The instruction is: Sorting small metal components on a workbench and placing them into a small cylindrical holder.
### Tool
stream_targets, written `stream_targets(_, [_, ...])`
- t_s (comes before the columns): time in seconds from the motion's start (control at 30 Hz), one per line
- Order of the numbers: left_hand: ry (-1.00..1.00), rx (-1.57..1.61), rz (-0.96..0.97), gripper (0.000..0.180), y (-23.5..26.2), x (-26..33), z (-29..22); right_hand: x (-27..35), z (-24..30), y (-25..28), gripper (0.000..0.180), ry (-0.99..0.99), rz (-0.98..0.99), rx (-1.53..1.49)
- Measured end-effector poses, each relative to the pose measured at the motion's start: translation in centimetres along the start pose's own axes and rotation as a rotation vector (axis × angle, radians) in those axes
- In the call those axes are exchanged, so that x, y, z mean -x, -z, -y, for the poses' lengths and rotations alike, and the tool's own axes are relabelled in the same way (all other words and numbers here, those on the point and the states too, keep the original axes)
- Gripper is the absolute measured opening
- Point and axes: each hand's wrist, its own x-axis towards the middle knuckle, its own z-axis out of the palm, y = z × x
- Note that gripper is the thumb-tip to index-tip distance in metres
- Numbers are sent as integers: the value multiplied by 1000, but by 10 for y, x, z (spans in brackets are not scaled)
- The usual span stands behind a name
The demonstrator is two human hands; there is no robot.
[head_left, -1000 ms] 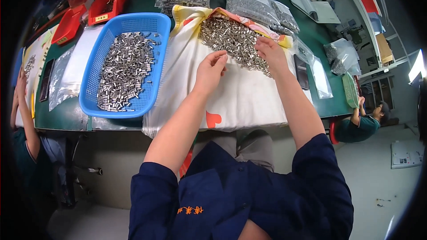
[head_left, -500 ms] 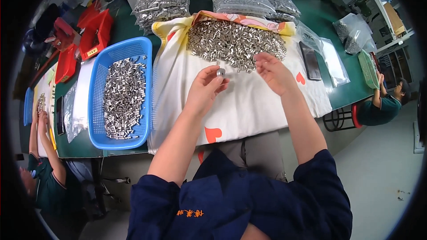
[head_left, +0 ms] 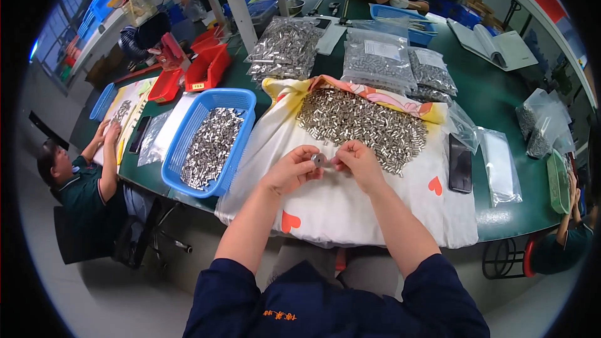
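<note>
Left hand [head_left: 294, 170] holding a round metal piece [head_left: 318, 159] above the white cloth [head_left: 375, 213], just short of the loose metal pile [head_left: 360, 128]. Right hand [head_left: 359, 164] facing it, fingertips pinching narrow; cannot tell on what. Pile lying against the cloth's folded far edge. Bare cloth stretching nearward, its hem hanging over the desk [head_left: 519, 225]'s front edge. Blue basket [head_left: 252, 109] bordering on the left, phone [head_left: 460, 163] on the right.
</note>
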Motion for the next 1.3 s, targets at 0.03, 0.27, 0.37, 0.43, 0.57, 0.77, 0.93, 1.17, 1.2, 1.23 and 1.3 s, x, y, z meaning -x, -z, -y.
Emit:
stream_targets(0.03, [-16,4,24,30,0,-1,-2,1,4,0,12,25,5,25])
stream_targets(0.27, [-78,-14,-83,29,-8,-8,2,0,3,0,14,136,-14,91])
stream_targets(0.37, [-2,-142,-105,27,-14,-8,2,1,0,4,18,118,-8,95])
stream_targets(0.43, [111,-395,-141,25,-29,-16,-2,2,0,7,18,103,-30,33])
stream_targets(0.57, [99,-619,-30,28,-34,-30,-22,-3,-3,15,19,160,-104,-19])
stream_targets(0.77, [-68,-429,-15,30,-3,-32,-11,-3,13,12,16,119,-174,3])
stream_targets(0.93, [-40,-313,-48,31,-1,-36,-14,-5,11,12,14,159,-103,96])
stream_targets(1.17, [-40,-389,-24,34,-5,-30,-14,8,4,-7,10,318,-128,273])
stream_targets(1.2, [-35,-412,-12,35,-6,-29,-14,9,3,-8,10,314,-127,280])
stream_targets(1.23, [-37,-405,-11,35,-7,-29,-13,11,3,-8,10,309,-126,280])
stream_targets(1.3, [-16,-414,-15,34,-10,-28,-14,12,4,-7,9,302,-122,279])
